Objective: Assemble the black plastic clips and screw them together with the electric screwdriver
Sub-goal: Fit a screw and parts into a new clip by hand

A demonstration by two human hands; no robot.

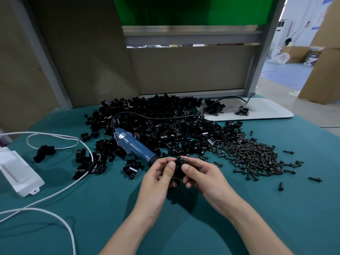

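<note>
At the near edge of the surface (pixel 257 208), teal cloth lies flat under both forearms, with open stretches to the right and low left. A white cable (pixel 55 196) loops across the left side, running toward a white power box (pixel 16 172) at the left edge.

Just above the middle, the left grip (pixel 161 173) and the right grip (pixel 200 173) meet, thumbs and curled fingers of both pinching one black plastic clip (pixel 179 166) held off the cloth. Right behind them lies the blue electric screwdriver (pixel 132 146), tip toward the hands, its black cord (pixel 156 117) arching back over the heap.

A few loose clips (pixel 132 167) sit left of the hands, and a joined pair (pixel 44 152) rests apart, further left. To the right spreads a scatter of black screws (pixel 252 155), with strays toward the right edge.

Beyond, the big heap of clips (pixel 156 126) crowds the far middle. A white board (pixel 266 109) with a few clips sits at the far right corner. A tan partition (pixel 184 70) in a grey frame closes the back; on the right are open floor and cardboard boxes (pixel 323 61).
</note>
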